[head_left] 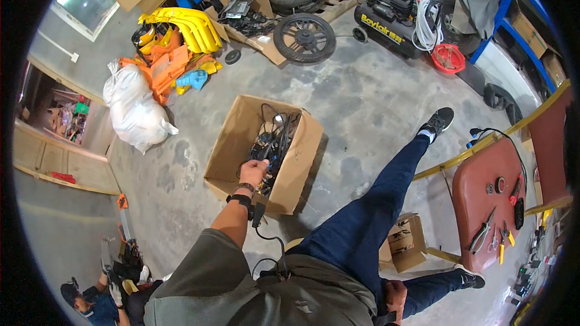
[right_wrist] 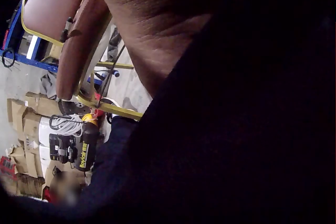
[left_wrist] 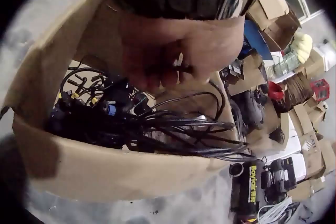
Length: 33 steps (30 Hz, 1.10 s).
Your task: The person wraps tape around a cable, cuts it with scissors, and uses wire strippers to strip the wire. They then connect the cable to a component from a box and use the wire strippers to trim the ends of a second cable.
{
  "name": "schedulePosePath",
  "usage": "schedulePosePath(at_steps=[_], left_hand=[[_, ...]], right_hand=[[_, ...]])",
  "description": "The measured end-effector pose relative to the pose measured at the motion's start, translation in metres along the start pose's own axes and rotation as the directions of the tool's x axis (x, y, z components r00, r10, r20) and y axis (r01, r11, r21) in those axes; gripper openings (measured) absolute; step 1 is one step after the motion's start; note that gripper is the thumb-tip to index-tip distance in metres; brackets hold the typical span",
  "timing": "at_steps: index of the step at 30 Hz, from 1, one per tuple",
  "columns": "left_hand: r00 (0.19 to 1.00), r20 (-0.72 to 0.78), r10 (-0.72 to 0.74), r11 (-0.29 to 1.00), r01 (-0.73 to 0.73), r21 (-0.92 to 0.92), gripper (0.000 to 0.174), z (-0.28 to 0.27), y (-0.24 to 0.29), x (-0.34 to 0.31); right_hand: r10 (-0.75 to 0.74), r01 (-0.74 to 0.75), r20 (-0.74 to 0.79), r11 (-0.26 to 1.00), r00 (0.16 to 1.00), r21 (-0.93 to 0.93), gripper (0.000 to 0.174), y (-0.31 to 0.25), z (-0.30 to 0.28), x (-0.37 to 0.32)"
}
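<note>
A cardboard box (head_left: 310, 145) stands on the floor with a tangle of black cables (head_left: 279, 139) inside. My left hand (head_left: 253, 172) reaches into it over the cables; in the left wrist view the curled fingers of that hand (left_wrist: 178, 50) are above the cable bundle (left_wrist: 173, 124), near the box wall (left_wrist: 121, 176). A dark piece seems to lie between those fingers, too shadowed to make out. My right hand (head_left: 396, 294) rests by my thigh, its fingers bent; in the right wrist view only the wrist and dark cloth show, so what it touches is hidden.
On the right a red chair seat (head_left: 483, 187) carries pliers (head_left: 482, 236), cutters and tape rolls. A smaller box (head_left: 417, 259) is under my leg. Farther off are a compressor (head_left: 386, 30), a wheel (head_left: 304, 37) and a white bag (head_left: 136, 108). Another person (head_left: 99, 305) sits lower left.
</note>
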<state>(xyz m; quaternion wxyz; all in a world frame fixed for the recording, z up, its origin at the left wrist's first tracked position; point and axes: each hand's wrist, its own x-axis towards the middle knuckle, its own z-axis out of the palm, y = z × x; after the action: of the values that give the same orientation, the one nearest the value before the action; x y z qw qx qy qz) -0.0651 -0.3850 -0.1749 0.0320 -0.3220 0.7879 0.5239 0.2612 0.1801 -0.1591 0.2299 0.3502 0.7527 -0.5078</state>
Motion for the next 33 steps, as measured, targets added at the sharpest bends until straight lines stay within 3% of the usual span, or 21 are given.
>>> schedulePosePath(at_steps=[3,7,9,10,13,14,17,18,21,22,27,31,33], left_hand=[[0.966,0.192,0.176,0.932,-0.226,0.283,0.034,0.017,-0.004,-0.001],[0.974,0.175,0.142,0.914,-0.197,0.354,0.039,0.028,0.003,-0.002],[0.995,0.066,-0.071,0.996,0.067,0.065,0.034,0.028,0.018,-0.009],[0.981,0.036,-0.189,0.977,0.192,-0.092,0.032,0.028,0.023,-0.012],[0.999,-0.024,-0.044,0.996,0.042,-0.076,0.037,0.026,-0.02,0.018],[1.0,0.002,0.027,0.996,-0.027,0.089,0.042,0.024,-0.025,0.025],[0.988,0.113,0.101,0.978,-0.119,0.173,0.043,0.028,-0.028,0.039],[0.986,0.154,0.064,0.955,-0.105,0.278,0.045,0.028,0.027,0.006],[0.953,0.3,0.052,0.99,-0.089,0.11,0.044,0.034,-0.001,0.031],[0.947,0.32,0.007,0.982,-0.068,0.179,0.044,0.034,-0.002,0.034],[0.953,0.296,0.068,0.955,-0.148,0.257,0.035,0.031,-0.023,0.05],[0.954,0.253,0.161,0.938,-0.228,0.262,0.029,0.024,-0.025,0.038],[0.963,0.234,0.135,0.948,-0.195,0.253,0.028,0.019,-0.018,0.021]], right_hand=[[0.028,-0.029,0.006,0.994,1.0,0.101,0.026,0.014,0.002,0.003],[0.009,-0.006,-0.023,0.994,1.0,0.106,0.026,0.007,0.003,0.0],[0.027,-0.024,-0.032,0.996,0.999,0.089,0.027,-0.001,0.003,-0.003],[0.014,-0.011,-0.034,0.997,0.999,0.077,0.027,-0.003,0.003,-0.003],[-0.001,0.002,-0.023,0.999,1.0,0.049,0.029,-0.006,0.002,-0.002],[0.008,-0.007,-0.011,0.999,1.0,0.051,0.029,-0.006,0.002,-0.001],[0.016,-0.016,0.001,0.999,1.0,0.031,0.029,0.007,0.001,0.006],[0.016,-0.016,-0.001,1.0,1.0,0.017,0.028,0.013,0.0,0.008],[0.039,-0.04,-0.027,0.999,0.999,-0.02,0.024,0.018,0.002,0.012],[0.044,-0.044,-0.015,0.999,0.999,0.025,0.021,0.018,0.002,0.011],[0.084,-0.079,-0.025,0.985,0.996,0.153,0.012,-0.002,0.006,0.003],[0.047,-0.044,-0.016,0.989,0.999,0.14,0.013,-0.002,0.005,0.003],[0.007,-0.004,-0.033,0.994,0.999,0.111,0.013,-0.001,0.005,0.004]])
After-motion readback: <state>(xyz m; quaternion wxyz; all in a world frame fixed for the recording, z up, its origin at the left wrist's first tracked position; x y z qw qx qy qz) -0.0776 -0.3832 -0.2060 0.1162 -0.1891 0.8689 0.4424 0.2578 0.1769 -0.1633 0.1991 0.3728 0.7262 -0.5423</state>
